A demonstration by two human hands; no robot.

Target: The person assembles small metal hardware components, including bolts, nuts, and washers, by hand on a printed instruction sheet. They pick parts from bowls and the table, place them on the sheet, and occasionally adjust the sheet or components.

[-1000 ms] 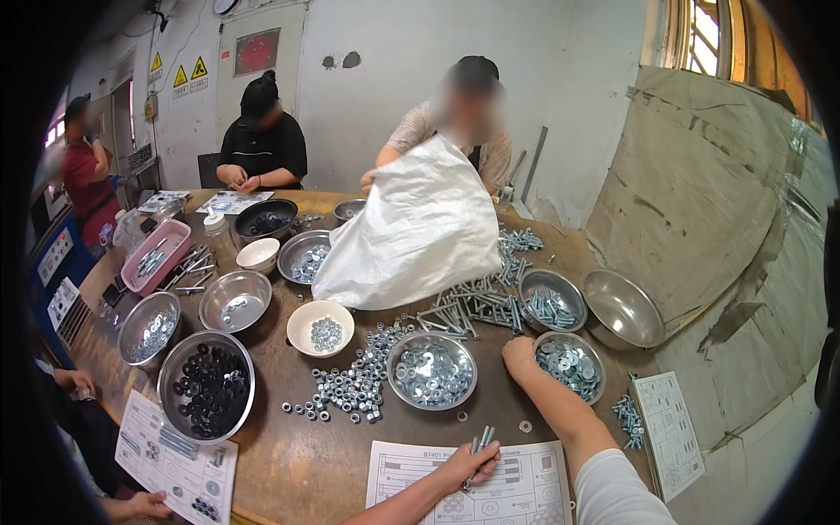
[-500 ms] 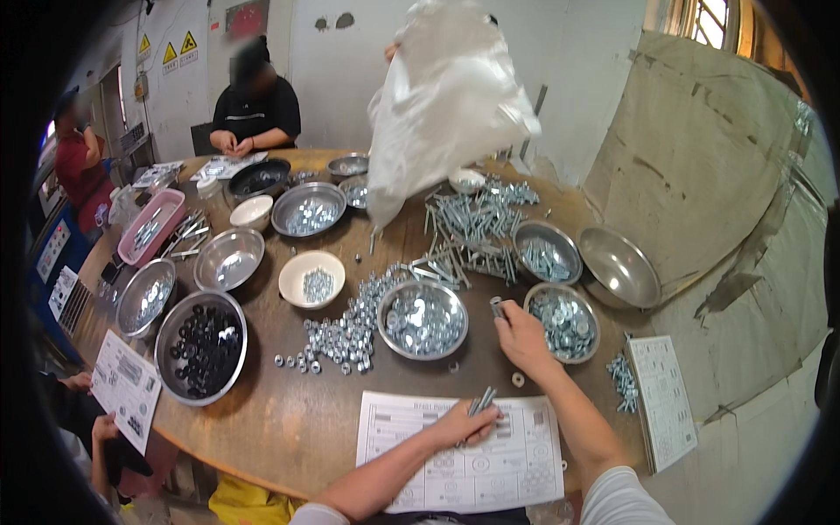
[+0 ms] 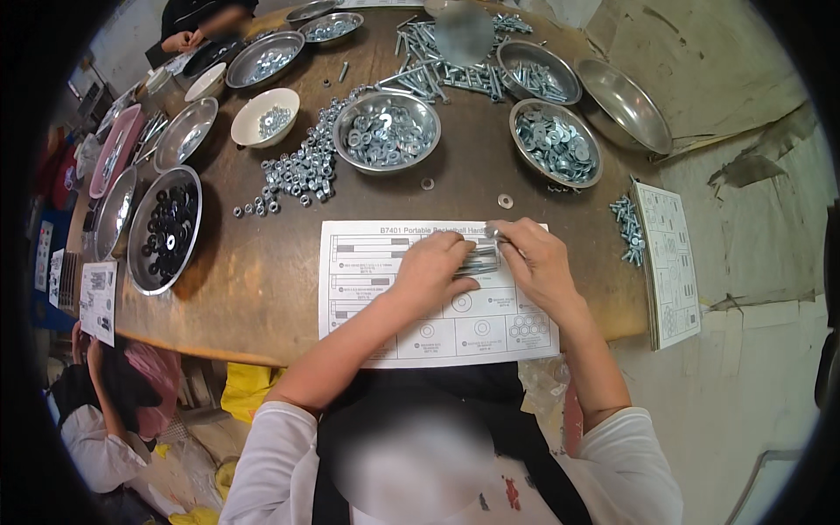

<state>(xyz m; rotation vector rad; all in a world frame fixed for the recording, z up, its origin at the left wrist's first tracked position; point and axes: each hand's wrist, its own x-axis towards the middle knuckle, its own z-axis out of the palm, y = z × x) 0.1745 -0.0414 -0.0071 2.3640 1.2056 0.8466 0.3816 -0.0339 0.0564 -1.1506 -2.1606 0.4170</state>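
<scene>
Over a printed parts sheet [image 3: 402,350], my two hands are close together. My left hand [image 3: 430,276] is closed around several silver bolts [image 3: 479,260], whose ends show between the hands. A small round silver metal piece [image 3: 493,233] is pinched in the fingertips of my right hand [image 3: 538,267], beside those bolts; its exact kind is hard to tell. Beyond the sheet lie a loose washer [image 3: 505,201] and another washer [image 3: 427,184]. Farther off stand a steel bowl of washers [image 3: 437,156] and, to its right, a second bowl of larger washers [image 3: 598,168].
Loose nuts [image 3: 297,179] spread left of the middle bowl, and long bolts [image 3: 429,66] pile at the back. A bowl of black parts [image 3: 140,276] stands left. A board with a sheet [image 3: 672,262] leans right, beside short bolts [image 3: 626,229]. Another person's hands [image 3: 185,40] are far left.
My right hand has come back from beside the right-hand washer bowl to my left hand over the sheet. The view has tilted down; the white bag held up at the back is out of sight.
</scene>
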